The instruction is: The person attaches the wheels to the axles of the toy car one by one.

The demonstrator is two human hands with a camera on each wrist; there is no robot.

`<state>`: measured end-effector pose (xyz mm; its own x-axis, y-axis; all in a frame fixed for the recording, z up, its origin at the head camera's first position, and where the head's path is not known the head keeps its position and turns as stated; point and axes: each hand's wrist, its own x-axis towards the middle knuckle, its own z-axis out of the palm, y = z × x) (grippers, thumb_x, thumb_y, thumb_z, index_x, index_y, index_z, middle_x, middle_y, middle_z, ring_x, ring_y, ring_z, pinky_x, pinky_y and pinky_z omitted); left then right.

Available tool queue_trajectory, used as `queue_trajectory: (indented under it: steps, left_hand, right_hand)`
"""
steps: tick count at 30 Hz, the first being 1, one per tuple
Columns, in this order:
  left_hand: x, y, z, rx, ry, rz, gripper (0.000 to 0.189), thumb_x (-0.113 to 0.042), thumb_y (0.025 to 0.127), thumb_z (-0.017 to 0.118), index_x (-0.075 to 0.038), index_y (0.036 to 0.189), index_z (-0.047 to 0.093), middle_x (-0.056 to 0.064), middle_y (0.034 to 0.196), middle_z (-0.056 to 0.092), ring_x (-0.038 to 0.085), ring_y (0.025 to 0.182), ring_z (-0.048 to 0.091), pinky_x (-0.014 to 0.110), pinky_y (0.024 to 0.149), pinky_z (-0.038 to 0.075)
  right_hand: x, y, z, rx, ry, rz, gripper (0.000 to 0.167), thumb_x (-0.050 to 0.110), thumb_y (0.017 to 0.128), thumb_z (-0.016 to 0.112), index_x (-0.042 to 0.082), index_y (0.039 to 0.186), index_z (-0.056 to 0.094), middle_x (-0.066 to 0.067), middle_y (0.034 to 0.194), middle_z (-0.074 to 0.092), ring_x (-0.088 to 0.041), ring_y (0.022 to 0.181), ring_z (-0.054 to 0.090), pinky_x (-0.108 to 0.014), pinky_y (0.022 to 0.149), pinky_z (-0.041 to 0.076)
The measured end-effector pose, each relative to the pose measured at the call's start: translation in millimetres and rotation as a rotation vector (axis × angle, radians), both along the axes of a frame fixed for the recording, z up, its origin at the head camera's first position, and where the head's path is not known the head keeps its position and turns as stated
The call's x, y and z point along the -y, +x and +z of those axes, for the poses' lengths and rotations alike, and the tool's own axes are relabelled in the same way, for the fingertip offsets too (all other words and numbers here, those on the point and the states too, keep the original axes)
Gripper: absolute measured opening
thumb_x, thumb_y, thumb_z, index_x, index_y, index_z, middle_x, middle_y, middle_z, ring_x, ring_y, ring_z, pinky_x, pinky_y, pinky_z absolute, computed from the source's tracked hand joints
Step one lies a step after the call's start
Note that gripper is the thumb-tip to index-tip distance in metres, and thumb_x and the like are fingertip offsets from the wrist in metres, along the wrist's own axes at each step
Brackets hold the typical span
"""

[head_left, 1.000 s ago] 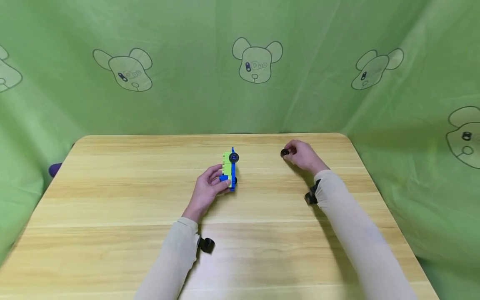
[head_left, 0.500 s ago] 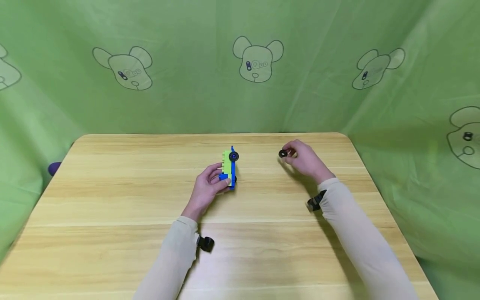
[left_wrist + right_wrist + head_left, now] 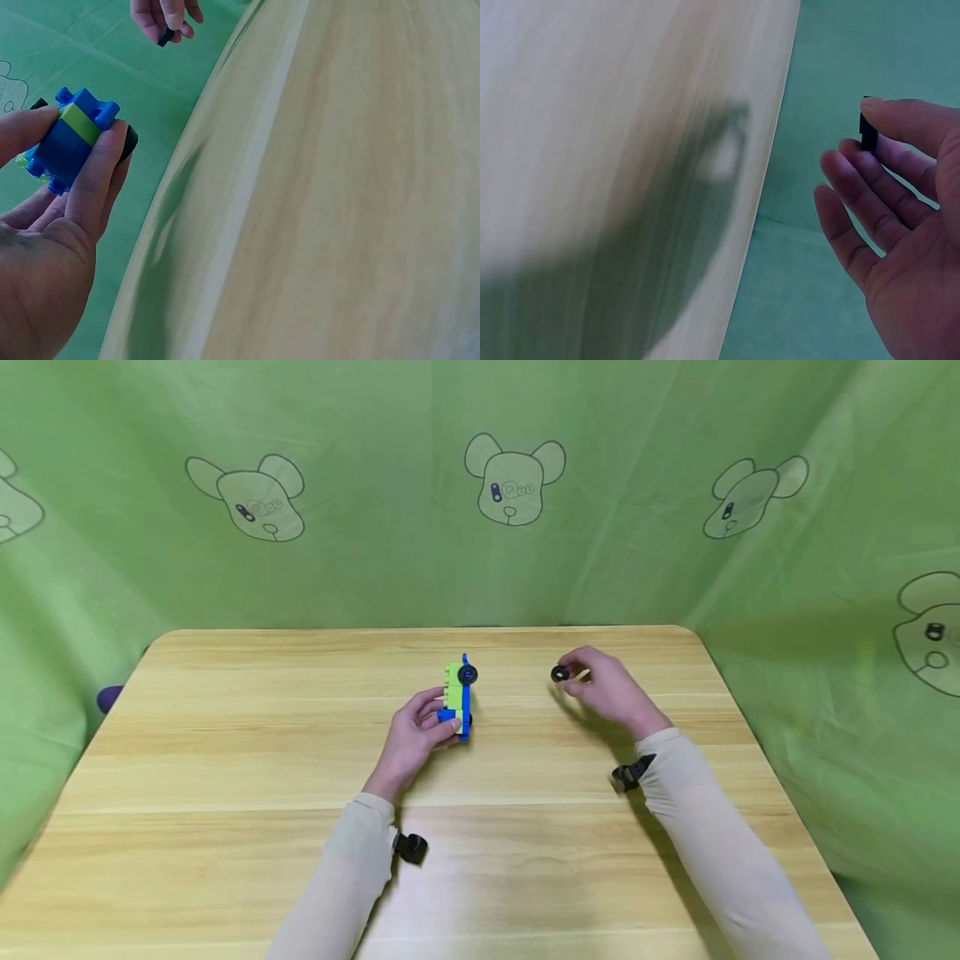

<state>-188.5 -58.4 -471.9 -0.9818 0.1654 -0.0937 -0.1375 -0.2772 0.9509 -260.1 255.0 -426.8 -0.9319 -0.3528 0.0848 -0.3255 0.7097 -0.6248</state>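
A toy car (image 3: 454,693) of lime-green and blue building blocks is gripped by my left hand (image 3: 411,737), thumb on one side and fingers on the other. It is held tilted on end, with a black wheel (image 3: 468,674) on its far part and another partly hidden near my thumb. In the left wrist view the car's blue end (image 3: 67,142) faces the camera. To the right, my right hand (image 3: 609,687) pinches a loose black tire (image 3: 559,673) between thumb and fingertips, apart from the car. Edge-on, the tire (image 3: 868,129) shows in the right wrist view.
Both hands are above a light wooden table (image 3: 225,760). Green curtains (image 3: 390,560) printed with bear heads hang behind and beside it. Each wrist carries a small black camera (image 3: 411,848). A purple object (image 3: 109,697) shows past the table's left edge.
My right hand has moved a little left and toward me with the tire, which turns its open hole more to the head view. My left hand and the car stay nearly still.
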Motion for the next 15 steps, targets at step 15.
queue_trajectory:
  steps: [15]
  left_hand:
    - [-0.4,2.0,1.8,0.015,-0.003,-0.004,0.061,0.011,0.086,0.067,-0.003,0.141,0.046,0.020,0.122,0.054,0.027,0.099,0.063,0.042,0.084,0.058]
  right_hand:
    - [15.3,21.7,8.1,-0.030,-0.045,0.039,0.030,0.008,0.088,0.072,0.001,0.116,0.063,-0.008,0.104,0.062,-0.025,0.097,0.058,-0.047,0.086,0.051]
